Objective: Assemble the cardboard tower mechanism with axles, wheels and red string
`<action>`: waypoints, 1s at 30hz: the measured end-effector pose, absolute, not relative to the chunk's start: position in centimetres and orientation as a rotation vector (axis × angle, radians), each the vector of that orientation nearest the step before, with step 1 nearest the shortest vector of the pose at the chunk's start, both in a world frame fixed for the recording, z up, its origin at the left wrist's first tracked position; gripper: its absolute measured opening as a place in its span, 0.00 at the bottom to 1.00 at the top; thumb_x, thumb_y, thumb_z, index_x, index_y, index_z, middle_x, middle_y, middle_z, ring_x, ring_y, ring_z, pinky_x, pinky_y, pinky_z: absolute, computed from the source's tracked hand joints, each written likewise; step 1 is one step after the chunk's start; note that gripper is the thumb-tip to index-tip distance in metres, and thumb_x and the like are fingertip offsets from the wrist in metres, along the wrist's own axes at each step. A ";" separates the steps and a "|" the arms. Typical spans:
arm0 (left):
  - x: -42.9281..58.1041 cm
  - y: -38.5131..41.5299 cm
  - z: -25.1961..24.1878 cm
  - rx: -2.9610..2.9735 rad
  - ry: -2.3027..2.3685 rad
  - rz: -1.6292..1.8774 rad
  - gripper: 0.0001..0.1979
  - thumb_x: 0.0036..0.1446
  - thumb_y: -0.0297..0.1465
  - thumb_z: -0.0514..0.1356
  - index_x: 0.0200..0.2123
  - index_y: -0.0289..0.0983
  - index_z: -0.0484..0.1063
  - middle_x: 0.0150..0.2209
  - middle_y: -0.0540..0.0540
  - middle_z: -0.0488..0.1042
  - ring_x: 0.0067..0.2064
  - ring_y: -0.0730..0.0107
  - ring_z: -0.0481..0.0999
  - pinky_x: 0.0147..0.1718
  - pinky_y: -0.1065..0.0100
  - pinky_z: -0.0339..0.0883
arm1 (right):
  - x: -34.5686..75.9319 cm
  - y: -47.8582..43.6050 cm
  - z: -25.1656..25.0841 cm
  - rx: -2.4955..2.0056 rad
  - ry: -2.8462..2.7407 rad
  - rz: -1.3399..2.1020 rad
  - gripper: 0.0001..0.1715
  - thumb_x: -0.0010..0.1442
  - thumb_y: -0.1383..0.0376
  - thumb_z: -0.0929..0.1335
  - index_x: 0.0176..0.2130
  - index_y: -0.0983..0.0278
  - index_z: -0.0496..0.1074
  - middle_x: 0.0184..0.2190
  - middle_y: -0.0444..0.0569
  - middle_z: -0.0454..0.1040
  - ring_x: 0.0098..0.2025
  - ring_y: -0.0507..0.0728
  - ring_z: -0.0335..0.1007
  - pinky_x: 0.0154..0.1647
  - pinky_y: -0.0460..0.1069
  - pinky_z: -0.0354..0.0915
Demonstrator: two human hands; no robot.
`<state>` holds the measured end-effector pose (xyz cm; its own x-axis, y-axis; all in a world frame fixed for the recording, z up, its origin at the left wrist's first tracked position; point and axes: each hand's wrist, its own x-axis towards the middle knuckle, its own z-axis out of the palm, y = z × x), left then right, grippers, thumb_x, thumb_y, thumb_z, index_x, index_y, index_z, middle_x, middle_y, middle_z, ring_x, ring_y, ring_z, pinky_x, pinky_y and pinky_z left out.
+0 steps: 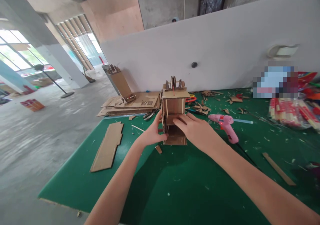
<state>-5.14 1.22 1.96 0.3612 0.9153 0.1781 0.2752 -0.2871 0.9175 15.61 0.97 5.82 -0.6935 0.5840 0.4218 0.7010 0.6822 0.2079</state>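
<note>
An upright cardboard model (pixel 175 94), boxy with an open front and small wheel-like parts on top, stands on the green table. My left hand (pixel 152 131) grips its left side, thumb at the lower front edge and fingers partly hidden behind the wall. On the other side, my right hand (pixel 196 128) reaches into the open front, its fingers at the middle shelf (pixel 172 119). Those fingertips are partly hidden, and whether they pinch anything I cannot tell. To the right lies a pink glue gun (pixel 226 123) with a clear glue stick in its back.
A notched cardboard strip (pixel 107 146) lies at left. Behind it, stacked cardboard sheets (pixel 147 101) carry a tall cardboard piece (pixel 122 84). Scraps (pixel 202 108) and pliers (pixel 150 114) lie near the white wall. Bagged sticks (pixel 287 113) sit at right. The table edge (pixel 62 206) is front left.
</note>
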 end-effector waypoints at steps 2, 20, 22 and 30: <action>-5.2 1.3 2.7 1.731 1.027 0.938 0.48 0.45 0.23 0.60 0.64 0.44 0.36 0.58 0.39 0.58 0.58 0.54 0.59 0.44 0.63 0.68 | 15.8 1.2 5.7 -1.022 -2.550 -0.518 0.22 0.57 0.77 0.60 0.49 0.65 0.64 0.46 0.52 0.69 0.45 0.59 0.64 0.30 0.48 0.66; -5.1 1.2 6.2 1.404 1.110 0.897 0.44 0.44 0.36 0.67 0.62 0.42 0.49 0.50 0.38 0.67 0.46 0.55 0.71 0.36 0.58 0.71 | 16.2 2.9 7.0 -1.077 -2.379 -0.346 0.20 0.62 0.74 0.57 0.51 0.64 0.64 0.43 0.53 0.70 0.44 0.59 0.60 0.38 0.52 0.63; -4.9 1.1 6.3 1.357 1.102 0.898 0.44 0.44 0.38 0.67 0.62 0.43 0.50 0.50 0.38 0.68 0.44 0.56 0.72 0.34 0.60 0.71 | 16.2 2.7 7.1 -1.088 -2.354 -0.343 0.20 0.62 0.73 0.57 0.52 0.64 0.64 0.43 0.52 0.70 0.44 0.59 0.60 0.37 0.51 0.63; -4.6 0.4 5.9 1.538 1.023 0.922 0.40 0.44 0.36 0.68 0.60 0.44 0.56 0.49 0.42 0.69 0.51 0.55 0.67 0.41 0.61 0.69 | 16.1 2.0 8.8 -1.227 -2.289 -0.486 0.23 0.59 0.76 0.58 0.52 0.62 0.64 0.43 0.53 0.69 0.45 0.60 0.59 0.29 0.49 0.59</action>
<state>-4.58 0.38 5.88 0.3438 0.9375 0.0539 0.1510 -0.1118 0.9822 16.05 1.99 8.76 -0.4727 0.6673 0.5756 0.8436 0.5314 0.0767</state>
